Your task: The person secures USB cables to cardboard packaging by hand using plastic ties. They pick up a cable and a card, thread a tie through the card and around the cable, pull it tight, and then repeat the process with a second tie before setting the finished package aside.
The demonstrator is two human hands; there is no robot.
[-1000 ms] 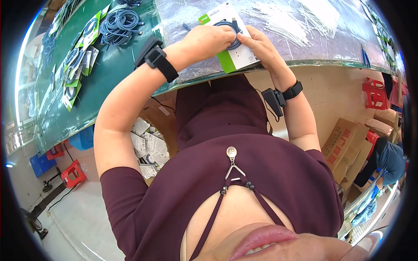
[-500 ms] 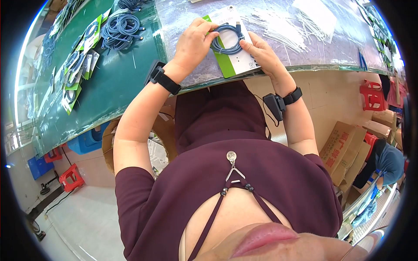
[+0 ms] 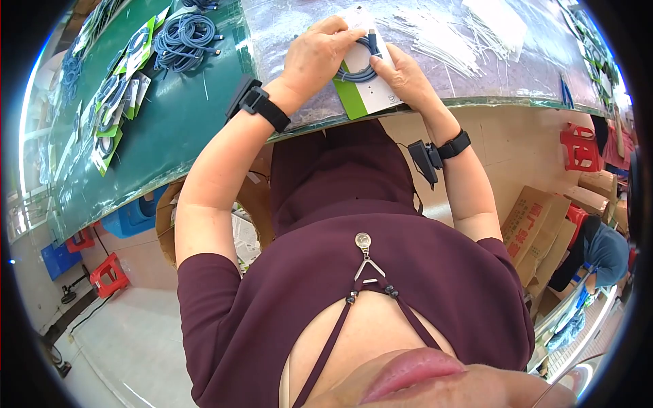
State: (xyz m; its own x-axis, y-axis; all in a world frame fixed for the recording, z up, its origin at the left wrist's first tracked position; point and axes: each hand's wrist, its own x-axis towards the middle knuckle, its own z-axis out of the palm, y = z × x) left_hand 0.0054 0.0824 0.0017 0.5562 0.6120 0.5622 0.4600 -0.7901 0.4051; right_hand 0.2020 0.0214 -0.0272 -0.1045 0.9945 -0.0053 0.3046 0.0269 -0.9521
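A coiled blue cable (image 3: pixel 354 76) lies against a white and green packaging card (image 3: pixel 373 99) at the table's front edge. My left hand (image 3: pixel 316 60) reaches over the coil's upper left, its thumb and fingers closed on the cable and hiding part of it. From the other side my right hand (image 3: pixel 410 80) grips the card's right edge, its thumb pressing beside the cable's dark connector. The fingers behind the card are hidden.
White ties (image 3: pixel 445 44) are strewn on the table behind my right hand. To the left lie blue cable coils (image 3: pixel 183 42) and a row of carded cables (image 3: pixel 115 102). Below the table's edge stand a red stool (image 3: pixel 580 147) and cardboard boxes (image 3: pixel 534 224).
My left hand has shifted right and slightly up, and now covers more of the coil's top. My right hand keeps its hold on the card with little movement.
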